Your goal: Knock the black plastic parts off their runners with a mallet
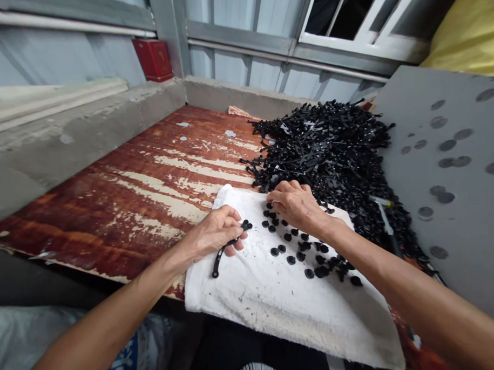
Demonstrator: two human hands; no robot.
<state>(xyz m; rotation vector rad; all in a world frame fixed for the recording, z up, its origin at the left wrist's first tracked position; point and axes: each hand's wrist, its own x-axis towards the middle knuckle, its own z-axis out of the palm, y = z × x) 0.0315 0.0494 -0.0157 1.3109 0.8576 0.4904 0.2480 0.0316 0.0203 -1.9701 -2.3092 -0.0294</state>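
Observation:
My left hand (216, 233) is closed on a curved black plastic strip (227, 248), which has small round pieces at its upper end and hangs down over a white towel (251, 309). My right hand (294, 205) rests curled at the towel's far edge, against a large heap of tangled black plastic strips (327, 150). Its fingertips hide whatever lies beneath them. Several small black discs (300, 256) are scattered on the towel between and below my hands.
The towel lies on a rust-red board with peeling white paint (150, 194), bounded by a concrete ledge (67, 137). A grey sheet with round marks (444, 162) lies to the right. A metal tool (386, 223) lies on the heap's right side.

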